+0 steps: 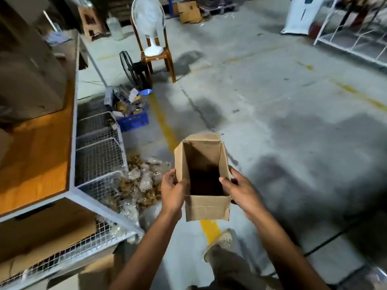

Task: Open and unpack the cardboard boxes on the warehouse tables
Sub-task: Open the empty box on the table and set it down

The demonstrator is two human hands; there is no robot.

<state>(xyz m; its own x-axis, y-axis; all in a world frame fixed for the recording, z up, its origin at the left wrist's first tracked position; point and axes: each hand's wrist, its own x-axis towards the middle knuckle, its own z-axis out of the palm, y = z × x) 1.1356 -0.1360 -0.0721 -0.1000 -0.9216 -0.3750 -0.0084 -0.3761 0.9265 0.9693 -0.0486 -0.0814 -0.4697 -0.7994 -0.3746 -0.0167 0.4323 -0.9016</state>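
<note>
Head view shows an open cardboard box [206, 197] held in the air over the concrete floor [282, 122], its mouth turned up toward the camera and its interior dark. Left hand [172, 190] grips the box's left wall, fingers curled round the outside edge. Right hand [240, 189] grips the right wall, thumb hooked over the rim into the opening, remaining fingers on the outer face. Both hands are closed on the box. One flap hangs down on the near side; another stands up at the far end.

Below and left of the box, clear packets [142, 185] lie heaped on the floor against wire-mesh baskets [98, 147]. A metal-framed table [72, 143] with an orange top stands at left. Beyond: blue crate [134, 121], brown chair [159, 57] bearing a white fan [148, 19]. A yellow floor line [163, 124] runs beneath the box.
</note>
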